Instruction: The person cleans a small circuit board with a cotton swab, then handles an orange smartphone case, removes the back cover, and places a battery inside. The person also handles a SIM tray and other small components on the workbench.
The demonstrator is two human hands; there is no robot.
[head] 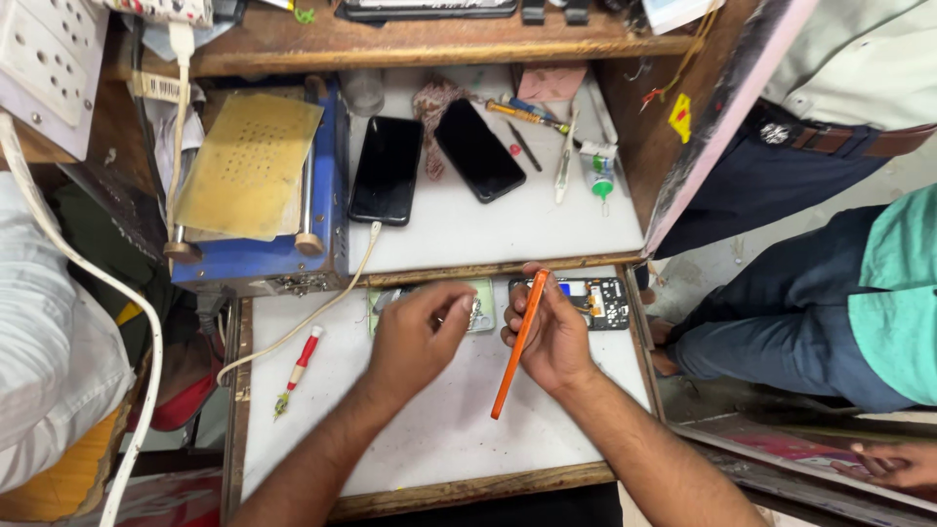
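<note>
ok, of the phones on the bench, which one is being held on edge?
The orange phone, gripped edge-up in the right hand. The two black phones lie flat, screens up, on the rear white shelf, untouched; the left hand holds none.

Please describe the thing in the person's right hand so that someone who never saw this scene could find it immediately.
Start at the white work board in the wooden frame, below the upper shelf with two black phones. Over its right half, the right hand holds a thin orange phone on edge. It is the only orange, slanted thing; the opened phone behind shows dark circuitry.
</note>
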